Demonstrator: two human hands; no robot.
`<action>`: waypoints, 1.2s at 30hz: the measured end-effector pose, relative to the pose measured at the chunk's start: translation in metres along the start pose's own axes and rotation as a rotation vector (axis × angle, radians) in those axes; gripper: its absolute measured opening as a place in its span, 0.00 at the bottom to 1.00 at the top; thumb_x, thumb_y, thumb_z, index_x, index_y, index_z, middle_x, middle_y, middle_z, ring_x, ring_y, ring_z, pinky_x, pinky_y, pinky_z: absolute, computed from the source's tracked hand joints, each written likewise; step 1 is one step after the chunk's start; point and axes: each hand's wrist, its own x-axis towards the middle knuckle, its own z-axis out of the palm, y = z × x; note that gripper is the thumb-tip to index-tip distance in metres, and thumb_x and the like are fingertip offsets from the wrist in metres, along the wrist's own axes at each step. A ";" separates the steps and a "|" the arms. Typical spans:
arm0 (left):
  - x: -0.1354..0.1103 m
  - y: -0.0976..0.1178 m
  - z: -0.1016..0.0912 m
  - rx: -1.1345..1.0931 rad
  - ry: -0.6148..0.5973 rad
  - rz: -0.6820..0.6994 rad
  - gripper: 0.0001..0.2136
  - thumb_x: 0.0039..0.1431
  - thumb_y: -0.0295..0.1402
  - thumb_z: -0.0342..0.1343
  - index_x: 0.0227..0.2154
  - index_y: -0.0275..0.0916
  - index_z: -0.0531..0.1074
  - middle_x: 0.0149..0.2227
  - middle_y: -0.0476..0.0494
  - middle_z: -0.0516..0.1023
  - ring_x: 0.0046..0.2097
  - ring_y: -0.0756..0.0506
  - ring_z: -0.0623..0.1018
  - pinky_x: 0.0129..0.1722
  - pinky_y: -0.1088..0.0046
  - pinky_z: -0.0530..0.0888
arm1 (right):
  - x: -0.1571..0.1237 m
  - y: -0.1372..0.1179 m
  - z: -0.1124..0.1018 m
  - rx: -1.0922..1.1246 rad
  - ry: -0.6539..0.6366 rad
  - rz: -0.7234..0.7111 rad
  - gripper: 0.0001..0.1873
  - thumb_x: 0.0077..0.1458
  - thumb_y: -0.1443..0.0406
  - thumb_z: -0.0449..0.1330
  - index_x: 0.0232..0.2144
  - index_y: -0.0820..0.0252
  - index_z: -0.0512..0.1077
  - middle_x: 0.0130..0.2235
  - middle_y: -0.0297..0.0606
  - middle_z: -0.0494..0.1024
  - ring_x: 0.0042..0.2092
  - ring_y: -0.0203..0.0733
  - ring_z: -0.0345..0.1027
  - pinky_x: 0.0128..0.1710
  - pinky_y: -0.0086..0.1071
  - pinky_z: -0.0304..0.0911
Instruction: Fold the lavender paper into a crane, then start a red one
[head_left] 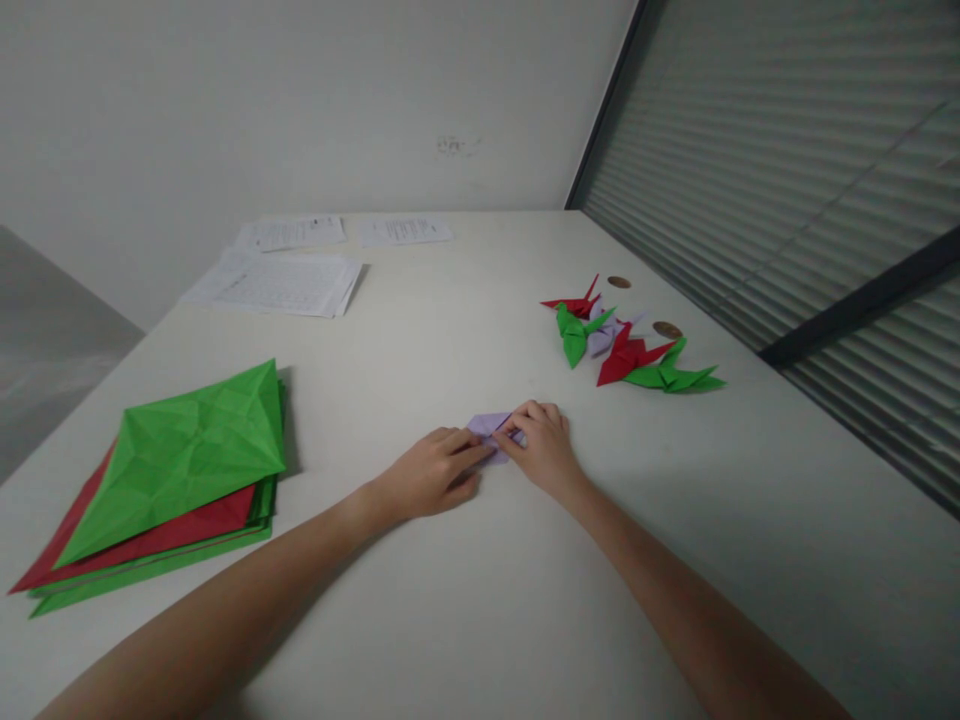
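A small piece of folded lilac origami paper (489, 423) lies on the white table between my two hands. My left hand (433, 474) holds its left side, with the fingers pressed together on the near left edge. From the right, my right hand (544, 447) pinches a flap of the paper between thumb and fingers. Both hands partly cover the paper, so its full folded shape is hidden.
On the left lies a stack of creased green and red paper sheets (202, 440). Several red, green and lilac folded paper cranes (628, 355) sit at the right, near two brown discs (667, 329). Printed pages (289, 283) lie farther back. Window blinds (772, 160) border the right side.
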 end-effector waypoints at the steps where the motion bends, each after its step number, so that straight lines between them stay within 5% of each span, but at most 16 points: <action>1: 0.000 0.000 0.000 0.004 -0.007 0.014 0.16 0.62 0.30 0.49 0.52 0.35 0.70 0.45 0.35 0.73 0.46 0.42 0.74 0.49 0.62 0.72 | 0.000 0.000 0.000 0.002 0.000 0.002 0.08 0.56 0.58 0.63 0.28 0.54 0.76 0.38 0.37 0.75 0.45 0.49 0.61 0.44 0.41 0.53; 12: 0.002 0.000 0.000 -0.004 0.009 0.027 0.13 0.63 0.29 0.49 0.46 0.35 0.75 0.43 0.36 0.73 0.45 0.43 0.74 0.48 0.63 0.72 | 0.000 0.001 0.000 -0.008 -0.006 -0.003 0.09 0.57 0.57 0.62 0.29 0.54 0.76 0.39 0.38 0.75 0.45 0.49 0.61 0.43 0.41 0.53; 22: 0.000 -0.001 -0.002 -0.094 0.032 0.011 0.05 0.56 0.27 0.52 0.29 0.36 0.73 0.45 0.38 0.76 0.43 0.44 0.77 0.47 0.66 0.74 | 0.000 0.002 0.000 0.010 -0.009 -0.004 0.09 0.57 0.57 0.61 0.29 0.54 0.76 0.39 0.39 0.74 0.45 0.49 0.61 0.44 0.41 0.53; 31: 0.001 0.000 -0.005 -0.161 0.051 -0.165 0.15 0.55 0.21 0.48 0.44 0.37 0.69 0.36 0.43 0.78 0.36 0.47 0.77 0.40 0.70 0.74 | 0.000 0.002 0.000 0.002 -0.004 -0.013 0.10 0.57 0.57 0.61 0.29 0.54 0.76 0.39 0.39 0.74 0.45 0.48 0.61 0.44 0.41 0.53; 36: 0.000 -0.005 -0.002 -0.165 0.048 -0.036 0.12 0.59 0.20 0.46 0.35 0.37 0.74 0.43 0.41 0.79 0.44 0.46 0.78 0.47 0.69 0.74 | 0.000 0.000 -0.002 0.004 -0.019 -0.001 0.09 0.57 0.57 0.62 0.29 0.55 0.76 0.39 0.39 0.74 0.45 0.48 0.61 0.44 0.41 0.53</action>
